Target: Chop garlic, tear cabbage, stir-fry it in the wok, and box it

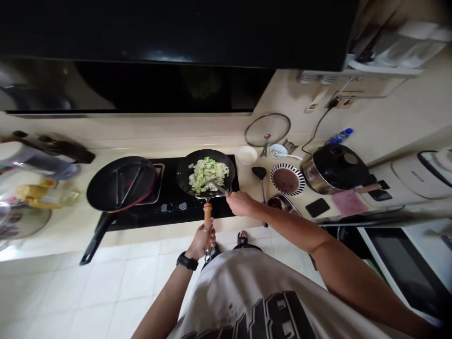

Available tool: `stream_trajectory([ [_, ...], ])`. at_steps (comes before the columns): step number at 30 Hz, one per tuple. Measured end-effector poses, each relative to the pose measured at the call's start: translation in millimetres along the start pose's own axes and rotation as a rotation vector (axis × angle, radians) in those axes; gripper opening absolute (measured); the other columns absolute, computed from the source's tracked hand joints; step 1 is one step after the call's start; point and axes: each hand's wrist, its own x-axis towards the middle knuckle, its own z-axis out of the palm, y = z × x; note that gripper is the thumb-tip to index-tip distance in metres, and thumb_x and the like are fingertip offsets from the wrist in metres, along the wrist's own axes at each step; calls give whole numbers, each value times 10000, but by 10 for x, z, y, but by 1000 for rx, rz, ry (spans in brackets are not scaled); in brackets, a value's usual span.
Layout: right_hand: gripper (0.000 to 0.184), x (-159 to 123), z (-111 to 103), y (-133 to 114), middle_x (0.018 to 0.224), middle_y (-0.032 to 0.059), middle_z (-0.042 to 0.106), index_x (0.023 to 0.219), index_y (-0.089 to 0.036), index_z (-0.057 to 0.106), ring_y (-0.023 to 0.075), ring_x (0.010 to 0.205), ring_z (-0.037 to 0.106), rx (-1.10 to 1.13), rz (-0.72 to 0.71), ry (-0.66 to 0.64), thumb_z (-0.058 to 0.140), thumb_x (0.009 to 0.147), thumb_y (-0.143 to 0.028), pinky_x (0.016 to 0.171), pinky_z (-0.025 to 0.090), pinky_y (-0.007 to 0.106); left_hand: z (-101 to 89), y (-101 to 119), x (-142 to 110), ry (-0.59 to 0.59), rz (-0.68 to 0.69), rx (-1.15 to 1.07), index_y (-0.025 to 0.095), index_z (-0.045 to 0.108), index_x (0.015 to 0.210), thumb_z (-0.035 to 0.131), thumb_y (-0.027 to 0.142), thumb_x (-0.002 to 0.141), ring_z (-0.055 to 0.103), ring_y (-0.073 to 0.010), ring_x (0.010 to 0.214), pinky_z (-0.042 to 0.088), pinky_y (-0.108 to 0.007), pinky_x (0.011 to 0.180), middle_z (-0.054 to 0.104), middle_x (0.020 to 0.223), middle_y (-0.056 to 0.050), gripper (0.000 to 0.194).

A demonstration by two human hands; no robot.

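Both sets of fingers are clenched: the left fingers [205, 234] on the wooden handle [207, 214] of a frying pan [186, 172], the right fingers [233, 200] on a metal utensil [219, 188] in chopped vegetables [208, 173] just ahead. Vegetables could be flung over the rim [206, 151] by hard pushing.

Bright, even indoor light fills the scene from no visible source, leaving only faint, soft shadows, while the glossy black range hood [141, 87] throws back a pale streak of glare. The countertop [42, 242] and floor tiles [106, 287] wash out almost white at the lower left, and the oven door [402, 263] falls dark at the lower right. Wide-angle distortion bows the counter and stretches the forearms [293, 226] toward the frame edges, and the frying pan [183, 174] looks slightly soft.
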Motion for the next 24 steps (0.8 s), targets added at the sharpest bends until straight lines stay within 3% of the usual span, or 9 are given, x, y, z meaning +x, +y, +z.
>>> stream_trajectory([
  [2, 656, 100, 74, 158, 1095, 206, 750, 1527, -67, 442, 261, 984, 731, 49, 84, 86, 587, 891, -139, 832, 548, 300, -4, -17, 22, -2, 6, 5, 223, 419, 749, 758, 693, 724, 360, -46, 366, 244, -173, 346, 431, 536, 91, 581],
  [5, 500, 127, 112, 530, 1079, 149, 761, 1464, -113, 536, 219, 961, 713, 241, 117, 232, 503, 966, -158, 854, 519, 277, -16, -28, 46, -12, 25, 8, 226, 419, 762, 741, 719, 724, 363, -48, 368, 286, -190, 363, 437, 547, 89, 591],
  [8, 436, 141, 98, 840, 901, 107, 745, 1414, -97, 573, 179, 776, 681, 495, 163, 308, 469, 1002, -195, 721, 511, 248, -13, -23, 42, 1, 32, 18, 225, 417, 775, 725, 729, 736, 375, -48, 376, 309, -195, 387, 433, 549, 89, 592],
  [11, 420, 311, 44, 952, 639, -12, 602, 1426, -113, 515, 115, 501, 528, 800, 332, 182, 432, 1031, -225, 500, 401, 207, 4, -5, 19, 5, 36, 27, 227, 412, 783, 710, 727, 752, 377, -51, 378, 301, -195, 385, 434, 545, 86, 584],
  [13, 348, 522, -43, 970, 577, -62, 513, 1340, -100, 544, 81, 440, 438, 945, 376, 49, 414, 1042, -225, 446, 294, 180, 11, 15, 4, 2, 35, 30, 230, 405, 787, 702, 726, 761, 378, -55, 377, 294, -197, 378, 439, 545, 83, 578],
  [16, 238, 876, -269, 999, 594, -84, 503, 1173, -80, 601, 40, 428, 338, 1021, 303, -124, 445, 1035, -194, 446, 191, 166, -7, 53, -11, 0, 24, 46, 233, 402, 795, 697, 727, 767, 379, -58, 375, 298, -200, 374, 447, 545, 83, 575],
  [19, 221, 1119, -518, 1019, 620, -99, 505, 1165, -75, 613, 30, 424, 228, 1046, 213, -266, 482, 1017, -172, 446, 138, 171, -58, 88, -20, -5, 17, 63, 235, 404, 798, 697, 730, 766, 377, -58, 376, 305, -201, 377, 451, 545, 84, 576],
  [21, 264, 1166, -624, 997, 621, -100, 502, 1218, -75, 613, 34, 417, 205, 1031, 163, -322, 490, 1011, -184, 437, 131, 176, -91, 108, -32, -2, 17, 62, 237, 404, 799, 696, 726, 770, 370, -58, 374, 306, -202, 378, 448, 545, 86, 570],
  [24, 329, 1050, -617, 892, 621, -89, 509, 1289, -106, 610, 42, 403, 290, 976, 98, -342, 498, 1005, -229, 423, 190, 168, -97, 145, -70, 8, 26, 49, 237, 406, 797, 696, 711, 777, 356, -56, 371, 296, -201, 376, 439, 542, 90, 555],
])
